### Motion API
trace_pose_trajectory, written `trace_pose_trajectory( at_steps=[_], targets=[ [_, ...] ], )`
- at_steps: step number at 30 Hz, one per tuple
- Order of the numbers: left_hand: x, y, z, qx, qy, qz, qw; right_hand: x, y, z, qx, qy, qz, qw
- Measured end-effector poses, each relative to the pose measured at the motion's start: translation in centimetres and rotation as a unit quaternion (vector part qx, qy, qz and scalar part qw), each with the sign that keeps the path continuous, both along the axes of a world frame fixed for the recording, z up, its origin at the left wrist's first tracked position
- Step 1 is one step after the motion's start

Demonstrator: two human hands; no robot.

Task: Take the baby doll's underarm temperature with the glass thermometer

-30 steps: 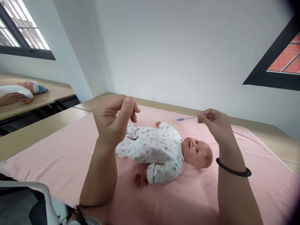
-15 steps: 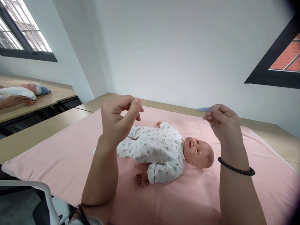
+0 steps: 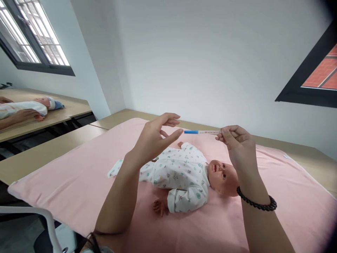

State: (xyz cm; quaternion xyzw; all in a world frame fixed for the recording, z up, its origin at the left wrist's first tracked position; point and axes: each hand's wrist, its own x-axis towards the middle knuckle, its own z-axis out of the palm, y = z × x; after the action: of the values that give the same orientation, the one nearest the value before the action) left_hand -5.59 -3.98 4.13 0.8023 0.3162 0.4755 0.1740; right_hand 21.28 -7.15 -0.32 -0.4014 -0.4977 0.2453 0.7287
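A glass thermometer (image 3: 209, 132) with a blue end (image 3: 191, 132) lies level in the air, its clear end pinched in my right hand (image 3: 237, 140). Just left of the blue end is my left hand (image 3: 160, 135), open, thumb and fingers apart, seemingly not touching it. Below both hands a baby doll (image 3: 179, 172) in a white printed sleepsuit rests on its back on a pink blanket (image 3: 79, 168). Its head (image 3: 222, 177) points right, partly covered by my right wrist, and my left forearm hides part of its legs.
The blanket covers most of a wooden table (image 3: 60, 149) against the wall. At the left, another person's hand (image 3: 25, 115) touches a second doll (image 3: 15, 109) on a separate table. A white chair arm (image 3: 31, 210) stands at the lower left.
My hands have come closer together. The left has opened from a curled shape and moved right; the thermometer, blurred before, now shows clearly in my right hand, its blue end pointing left.
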Motion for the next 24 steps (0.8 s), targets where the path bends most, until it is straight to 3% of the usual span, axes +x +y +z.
trace_pose_trajectory(
  at_steps=[5, 12, 18, 24],
  targets=[
    [0.9, 0.5, -0.8, 0.009, 0.011, -0.045, 0.999, -2.5, -1.3, 0.3, 0.008, 0.007, -0.045, 0.999],
    [0.7, 0.5, -0.6, 0.011, -0.097, -0.055, 0.994, -4.8, -2.3, 0.8, 0.03, 0.076, -0.043, 0.996],
    [0.8, 0.8, -0.7, 0.015, -0.174, -0.068, 0.982, -5.3, -2.8, 0.9, 0.073, 0.071, -0.002, 0.995],
    [1.8, 1.1, -1.1, -0.005, -0.233, -0.073, 0.97, -5.4, -2.8, 1.0, 0.089, 0.062, -0.057, 0.992]
  ],
)
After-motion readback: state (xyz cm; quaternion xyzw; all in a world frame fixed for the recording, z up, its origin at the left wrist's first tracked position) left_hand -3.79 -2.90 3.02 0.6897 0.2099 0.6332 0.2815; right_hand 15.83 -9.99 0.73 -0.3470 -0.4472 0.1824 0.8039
